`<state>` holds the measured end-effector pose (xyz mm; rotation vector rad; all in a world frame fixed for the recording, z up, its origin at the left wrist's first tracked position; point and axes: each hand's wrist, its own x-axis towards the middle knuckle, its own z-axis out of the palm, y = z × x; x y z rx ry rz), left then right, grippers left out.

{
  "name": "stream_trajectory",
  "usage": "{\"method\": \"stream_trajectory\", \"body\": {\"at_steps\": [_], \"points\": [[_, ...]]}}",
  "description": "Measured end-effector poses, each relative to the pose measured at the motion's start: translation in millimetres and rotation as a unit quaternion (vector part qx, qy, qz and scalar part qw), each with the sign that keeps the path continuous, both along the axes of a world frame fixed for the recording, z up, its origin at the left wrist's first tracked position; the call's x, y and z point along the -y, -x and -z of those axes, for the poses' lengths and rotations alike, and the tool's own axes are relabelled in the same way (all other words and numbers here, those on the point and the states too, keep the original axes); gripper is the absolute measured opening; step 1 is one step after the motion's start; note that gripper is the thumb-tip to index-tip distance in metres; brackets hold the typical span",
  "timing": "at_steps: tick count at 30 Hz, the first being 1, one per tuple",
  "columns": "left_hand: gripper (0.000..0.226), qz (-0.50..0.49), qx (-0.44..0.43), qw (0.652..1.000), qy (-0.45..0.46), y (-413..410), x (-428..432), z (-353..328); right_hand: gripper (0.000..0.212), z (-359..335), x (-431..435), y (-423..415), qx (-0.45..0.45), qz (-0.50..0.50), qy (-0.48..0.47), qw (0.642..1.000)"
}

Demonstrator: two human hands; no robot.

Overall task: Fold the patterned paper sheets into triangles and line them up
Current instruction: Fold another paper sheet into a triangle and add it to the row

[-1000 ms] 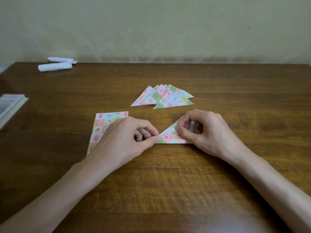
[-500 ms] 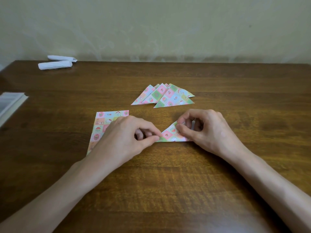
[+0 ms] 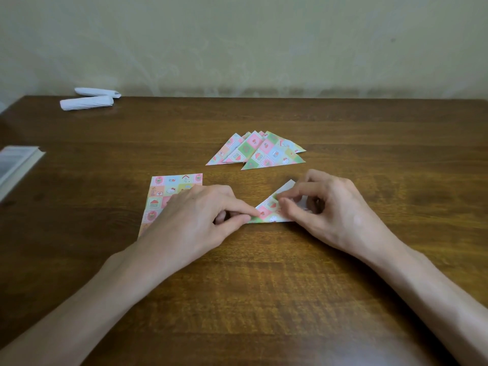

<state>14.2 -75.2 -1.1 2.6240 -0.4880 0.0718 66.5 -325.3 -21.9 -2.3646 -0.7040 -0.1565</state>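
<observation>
A patterned paper triangle (image 3: 269, 210) lies folded on the wooden table (image 3: 264, 286) between my hands. My left hand (image 3: 192, 220) pinches its left tip with thumb and forefinger. My right hand (image 3: 332, 210) pinches the sloping edge, its fingers curled over the paper and hiding the right part. A flat stack of unfolded patterned sheets (image 3: 169, 191) sits under my left hand. Several folded triangles (image 3: 260, 151) lie overlapped in a fan further back.
Two white rolled paper pieces (image 3: 88, 99) lie at the table's far left corner. A book or pad (image 3: 15, 165) rests at the left edge. A pale wall rises behind the table.
My right fingers have shifted slightly along the triangle's sloping edge, and its white top corner now shows above them. My left hand holds the same tip.
</observation>
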Motion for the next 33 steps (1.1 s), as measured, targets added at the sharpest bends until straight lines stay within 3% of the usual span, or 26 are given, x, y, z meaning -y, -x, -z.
{"method": "stream_trajectory", "body": {"at_steps": [4, 7, 13, 27, 33], "points": [[0.029, 0.066, 0.086, 0.989, -0.102, 5, -2, -4, 0.026, 0, 3, 9, 0.021, -0.017, 0.013, 1.0], [0.026, 0.086, 0.128, 0.98, -0.127, 6, 1, -2, 0.022, 0, 6, 12, 0.023, -0.032, 0.003, 0.999], [0.025, 0.093, 0.124, 0.978, -0.14, 4, 1, -1, 0.027, 2, 8, 15, 0.04, -0.035, 0.024, 0.998], [0.032, 0.072, 0.086, 0.988, -0.106, 4, -6, -4, 0.028, 5, 8, 15, 0.064, -0.042, 0.038, 0.996], [0.025, -0.005, 0.066, 0.997, -0.045, -5, -11, 1, 0.027, 5, 8, 15, 0.071, -0.042, 0.031, 0.996]]}}
